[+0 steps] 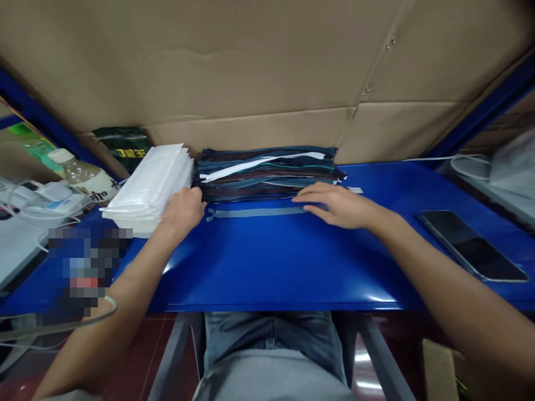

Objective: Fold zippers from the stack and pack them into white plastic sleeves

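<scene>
A grey-blue zipper point(259, 213) lies flat and lengthwise on the blue table, in front of a pile of dark zippers point(267, 186). My left hand point(185, 210) is closed between a stack of white plastic bags point(146, 175) and the zipper's left end. Its fingers curl away from view, so what they hold, if anything, is hidden. Over the right end of the grey-blue zipper, my right hand point(340, 206) has its fingers stretched out and the thumb apart. Its fingertips come close to the front of the pile. A white zipper point(263, 165) lies slantwise on top.
A phone point(474, 244) lies at the right on the blue table point(267, 267). To the left are a drink bottle point(86, 175), a dark green packet point(125, 146) and white cables. Cardboard point(267, 67) lines the back, and an open box point(438, 367) stands on the floor.
</scene>
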Motion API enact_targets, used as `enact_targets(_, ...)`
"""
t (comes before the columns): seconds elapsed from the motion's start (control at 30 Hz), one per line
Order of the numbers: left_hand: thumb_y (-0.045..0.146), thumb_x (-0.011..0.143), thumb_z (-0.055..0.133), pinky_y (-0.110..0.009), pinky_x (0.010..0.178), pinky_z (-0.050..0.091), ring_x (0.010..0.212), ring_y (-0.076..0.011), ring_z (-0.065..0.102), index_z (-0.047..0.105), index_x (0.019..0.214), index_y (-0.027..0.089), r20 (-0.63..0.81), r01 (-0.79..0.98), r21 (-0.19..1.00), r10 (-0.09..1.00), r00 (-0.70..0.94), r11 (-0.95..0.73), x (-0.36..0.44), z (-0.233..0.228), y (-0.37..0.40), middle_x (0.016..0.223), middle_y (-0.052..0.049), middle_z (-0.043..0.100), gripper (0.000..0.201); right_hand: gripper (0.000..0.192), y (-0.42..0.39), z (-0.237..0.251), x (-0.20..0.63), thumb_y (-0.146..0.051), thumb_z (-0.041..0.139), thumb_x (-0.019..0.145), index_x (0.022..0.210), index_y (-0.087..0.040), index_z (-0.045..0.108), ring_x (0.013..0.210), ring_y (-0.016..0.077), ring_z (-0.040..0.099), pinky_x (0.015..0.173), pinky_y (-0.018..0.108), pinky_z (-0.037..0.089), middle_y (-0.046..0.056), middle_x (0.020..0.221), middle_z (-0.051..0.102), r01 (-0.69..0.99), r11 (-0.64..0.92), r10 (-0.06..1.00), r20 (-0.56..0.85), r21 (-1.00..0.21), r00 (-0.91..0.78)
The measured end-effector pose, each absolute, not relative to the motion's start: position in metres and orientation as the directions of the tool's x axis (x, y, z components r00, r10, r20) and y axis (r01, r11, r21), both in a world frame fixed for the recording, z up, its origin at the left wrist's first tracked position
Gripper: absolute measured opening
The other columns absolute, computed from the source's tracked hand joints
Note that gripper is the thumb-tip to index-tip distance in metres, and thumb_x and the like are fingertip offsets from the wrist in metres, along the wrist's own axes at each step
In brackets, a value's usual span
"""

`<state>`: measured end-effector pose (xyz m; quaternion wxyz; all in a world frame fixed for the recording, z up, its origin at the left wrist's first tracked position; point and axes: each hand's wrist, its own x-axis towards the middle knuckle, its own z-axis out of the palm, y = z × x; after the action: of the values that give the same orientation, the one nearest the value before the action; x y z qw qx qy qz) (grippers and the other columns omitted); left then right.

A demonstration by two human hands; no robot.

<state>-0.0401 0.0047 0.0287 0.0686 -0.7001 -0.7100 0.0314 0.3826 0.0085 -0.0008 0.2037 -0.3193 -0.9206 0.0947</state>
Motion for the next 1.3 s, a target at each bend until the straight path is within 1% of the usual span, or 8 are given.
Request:
enact_targets(0.1,0.032,0.106,0.059,-0.044,0.092,0.060,0.108,-0.0385,0.078,0.075,0.126,0.013,0.073,0.981,-0.196,0.997,0.005,0.010,-0.045,0.023,0.010,0.120,-0.023,0.080,0.032,0.044,0.001,-0.010,0.357,-0.024,0.051,0.112,0.147,-0.027,0.078,0.138,0.0337,0.066,0.117,0.055,0.056,0.011,0.150,0.073,0.467,0.835,0.543,0.298,-0.293,-0.785)
enact_targets(0.27,0.027,0.105,0.060,-0.042,0.093,0.059,0.107,-0.0350,0.078,0.076,0.115,0.019,0.101,0.994,-0.108,0.995,0.025,-0.014,-0.053,0.020,0.009,0.111,-0.016,0.082,0.021,0.041,-0.003,-0.014,0.349,-0.024,0.050,0.113,0.142,-0.026,0.080,0.132,0.0321,0.068,0.114,0.053,0.058,0.011,0.147,0.074,0.407,0.867,0.485,0.296,-0.288,-0.823)
enact_targets(0.4,0.027,0.107,0.055,-0.046,0.097,0.058,0.112,-0.0373,0.076,0.074,0.120,0.017,0.166,0.998,-0.061,0.986,0.004,0.006,-0.049,0.025,0.003,0.113,-0.017,0.081,0.025,0.039,-0.002,-0.014,0.349,-0.029,0.056,0.113,0.144,-0.028,0.079,0.133,0.0333,0.069,0.115,0.055,0.057,0.010,0.147,0.075,0.412,0.851,0.506,0.301,-0.325,-0.808)
enact_targets(0.6,0.029,0.111,0.050,-0.050,0.099,0.058,0.119,-0.0419,0.074,0.063,0.143,0.009,0.258,0.997,-0.066,0.966,-0.017,0.035,-0.038,0.028,0.007,0.132,-0.027,0.074,0.041,0.037,-0.004,-0.013,0.347,-0.031,0.053,0.114,0.139,-0.025,0.081,0.133,0.0320,0.069,0.117,0.052,0.056,0.011,0.144,0.075,0.438,0.836,0.532,0.290,-0.332,-0.796)
enact_targets(0.8,0.022,0.107,0.055,-0.047,0.097,0.059,0.112,-0.0394,0.077,0.069,0.134,0.014,0.176,0.995,-0.101,0.984,0.034,-0.016,-0.045,0.023,0.026,0.120,-0.022,0.080,0.032,0.037,-0.003,-0.013,0.349,-0.033,0.053,0.115,0.139,-0.026,0.080,0.133,0.0315,0.069,0.117,0.051,0.056,0.010,0.144,0.075,0.442,0.835,0.532,0.281,-0.327,-0.799)
enact_targets(1.07,0.027,0.109,0.047,-0.048,0.091,0.059,0.112,-0.0387,0.076,0.079,0.123,0.018,0.334,0.993,-0.111,0.940,0.063,-0.028,-0.040,0.039,0.007,0.126,-0.020,0.078,0.036,0.037,-0.002,-0.015,0.351,-0.031,0.055,0.114,0.142,-0.027,0.078,0.134,0.0322,0.069,0.117,0.052,0.056,0.011,0.146,0.073,0.444,0.838,0.531,0.285,-0.317,-0.798)
enact_targets(1.17,0.032,0.109,0.051,-0.046,0.088,0.059,0.107,-0.0364,0.077,0.081,0.117,0.020,0.447,0.995,-0.047,0.889,0.101,-0.090,-0.020,0.054,-0.006,0.126,-0.018,0.079,0.034,0.040,-0.006,-0.015,0.346,-0.033,0.055,0.114,0.148,-0.025,0.074,0.135,0.0344,0.069,0.116,0.055,0.057,0.014,0.149,0.071,0.485,0.826,0.560,0.320,-0.287,-0.765)
enact_targets(1.3,0.032,0.108,0.059,-0.038,0.082,0.060,0.088,-0.0266,0.079,0.081,0.111,0.022,0.492,0.919,0.186,0.843,0.219,-0.347,0.020,0.059,-0.016,0.097,-0.008,0.084,0.024,0.039,-0.016,-0.010,0.330,-0.035,0.060,0.113,0.148,-0.022,0.073,0.131,0.0333,0.070,0.114,0.052,0.057,0.015,0.142,0.074,0.496,0.793,0.607,0.390,-0.353,-0.693)
